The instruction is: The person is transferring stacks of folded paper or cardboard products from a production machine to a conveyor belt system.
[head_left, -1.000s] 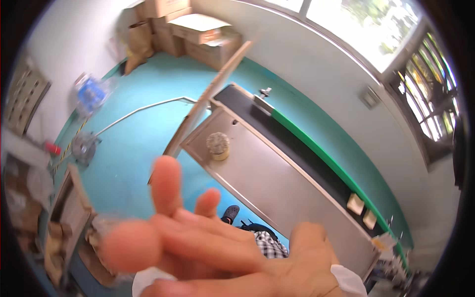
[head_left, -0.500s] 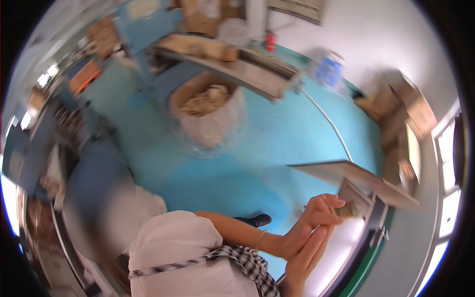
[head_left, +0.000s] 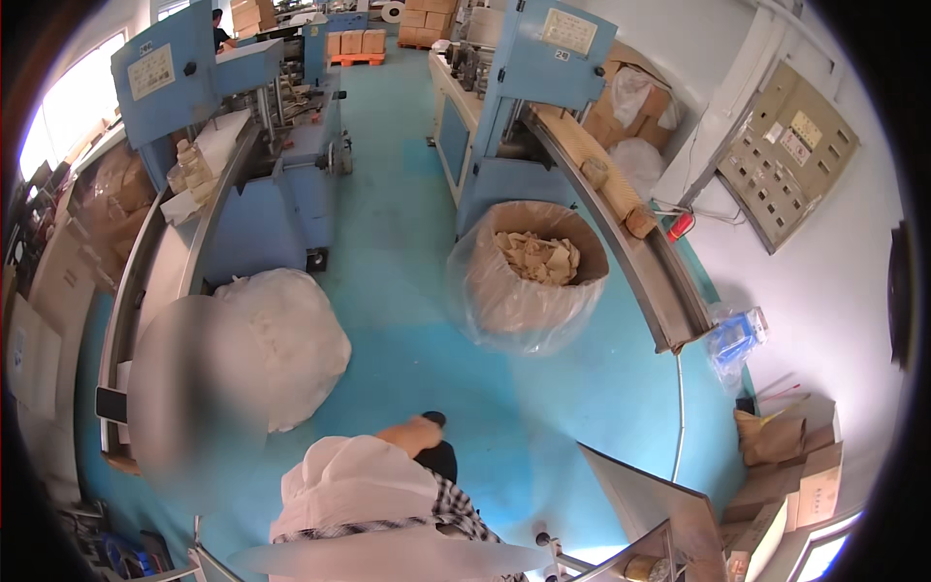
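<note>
Below my white sleeve (head_left: 349, 475) a short stretch of my bare left arm (head_left: 407, 438) shows beside a dark shoe (head_left: 433, 418). It is smeared, and no separate fingers can be made out. My right hand is not in view. A black-and-white checked strap (head_left: 461, 504) crosses my white top. A pale blurred shape (head_left: 398, 555) covers the lower edge. To the lower right stands a raised flat panel (head_left: 655, 504) over a frame, with a roll of tape (head_left: 647, 568) in it. I see nothing held.
A plastic-lined carton (head_left: 582, 228) holds crumpled brown paper. Beside it a metal chute (head_left: 669, 315) slopes from a blue machine (head_left: 548, 58). A bulky white bag (head_left: 296, 339) sits on the left floor. Cartons (head_left: 819, 475) stand by the right wall; a white hose (head_left: 681, 417) crosses the floor.
The view has swung left, toward the aisle between the machines. My two hands, pressed together at the lower right before, no longer show there. The panel now appears lower.
</note>
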{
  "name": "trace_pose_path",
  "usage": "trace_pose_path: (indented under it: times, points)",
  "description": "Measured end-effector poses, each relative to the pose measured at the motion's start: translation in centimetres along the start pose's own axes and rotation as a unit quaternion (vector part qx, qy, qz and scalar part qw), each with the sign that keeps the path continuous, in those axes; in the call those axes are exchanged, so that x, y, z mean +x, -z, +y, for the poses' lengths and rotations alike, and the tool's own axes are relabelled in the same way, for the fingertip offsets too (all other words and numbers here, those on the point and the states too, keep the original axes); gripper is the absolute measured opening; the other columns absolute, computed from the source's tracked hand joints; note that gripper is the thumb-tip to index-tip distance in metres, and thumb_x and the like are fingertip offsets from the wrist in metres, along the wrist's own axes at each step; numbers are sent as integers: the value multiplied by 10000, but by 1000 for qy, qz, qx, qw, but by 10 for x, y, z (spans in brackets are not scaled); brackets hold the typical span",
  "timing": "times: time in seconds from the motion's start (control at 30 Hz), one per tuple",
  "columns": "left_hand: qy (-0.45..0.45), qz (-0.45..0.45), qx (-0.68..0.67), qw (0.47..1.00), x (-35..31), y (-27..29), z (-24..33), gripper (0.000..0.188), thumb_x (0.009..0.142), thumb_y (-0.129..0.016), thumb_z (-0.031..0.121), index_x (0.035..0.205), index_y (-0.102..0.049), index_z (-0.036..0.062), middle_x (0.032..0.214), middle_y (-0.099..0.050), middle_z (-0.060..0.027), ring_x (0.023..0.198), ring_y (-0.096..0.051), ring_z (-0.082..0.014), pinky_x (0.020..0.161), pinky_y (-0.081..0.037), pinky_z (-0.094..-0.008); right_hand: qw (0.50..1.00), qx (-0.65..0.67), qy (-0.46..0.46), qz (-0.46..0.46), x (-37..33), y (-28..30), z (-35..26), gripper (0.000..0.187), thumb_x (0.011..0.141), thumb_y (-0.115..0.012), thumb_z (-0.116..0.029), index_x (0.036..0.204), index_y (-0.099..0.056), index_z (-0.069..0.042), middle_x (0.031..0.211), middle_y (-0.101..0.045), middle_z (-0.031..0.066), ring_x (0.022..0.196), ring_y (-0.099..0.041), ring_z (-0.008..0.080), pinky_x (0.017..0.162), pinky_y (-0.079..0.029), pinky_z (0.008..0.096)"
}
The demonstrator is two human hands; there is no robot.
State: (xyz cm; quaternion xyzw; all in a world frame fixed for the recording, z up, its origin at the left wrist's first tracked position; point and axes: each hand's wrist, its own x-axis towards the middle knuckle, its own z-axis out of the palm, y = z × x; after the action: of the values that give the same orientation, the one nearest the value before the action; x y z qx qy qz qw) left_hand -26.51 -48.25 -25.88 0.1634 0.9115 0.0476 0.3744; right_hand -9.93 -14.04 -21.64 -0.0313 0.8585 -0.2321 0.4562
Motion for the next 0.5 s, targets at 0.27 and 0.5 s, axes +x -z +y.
trace_pose_path:
  times: [0.27,0.5]
  points:
    - [-130,241,197,941,25,-118,-103,308,950,-553,216,1150,-733,65,1187,-706,-172,1130,-664,-322,852,-548,-488,995,73,-39,47,31,63,-35,995,813,-493,-823,1397,-514,-17,1386,-538,287,1320,-484,427,1076,-428,499]
    - [-227,-290,152,917,72,-37,-153,379,991,-530,292,1265,-666,68,1201,-694,-192,1135,-645,-356,917,-519,-553,973,187,-101,86,70,117,-67,1073,798,-408,-878,1395,-516,7,1363,-557,290,1305,-505,407,1066,-437,488]
